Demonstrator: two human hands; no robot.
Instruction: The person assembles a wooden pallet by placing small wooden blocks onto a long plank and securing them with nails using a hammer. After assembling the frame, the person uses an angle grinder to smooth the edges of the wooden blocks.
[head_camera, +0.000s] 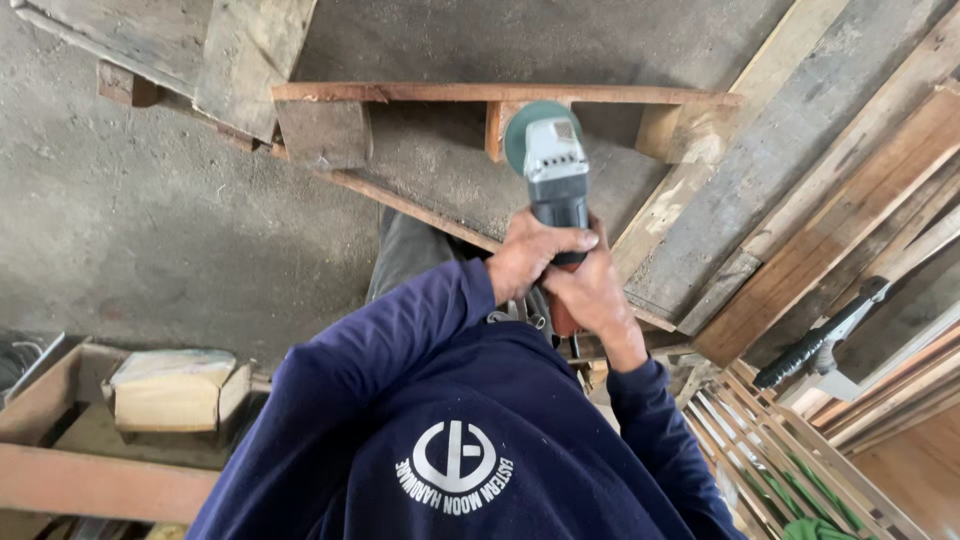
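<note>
An angle grinder (552, 165) with a grey head, a round green-grey disc and a dark body points away from me, over a wooden frame (500, 94) made of reddish planks and short blocks. My left hand (528, 255) wraps the grinder's body from the left. Just behind it and to the right, my right hand (590, 290) grips the rear of the handle. The disc sits against a wooden block (496, 125) under the frame's top plank. My dark blue sleeves and shirt fill the lower middle of the view.
Long weathered planks (800, 150) lean at the right, with a black-handled tool (820, 345) among them. A slatted wooden rack (780, 450) is at the lower right. A pale wood block (170, 395) rests in a rusty frame (60, 480) at the lower left. The floor (150, 220) is bare concrete.
</note>
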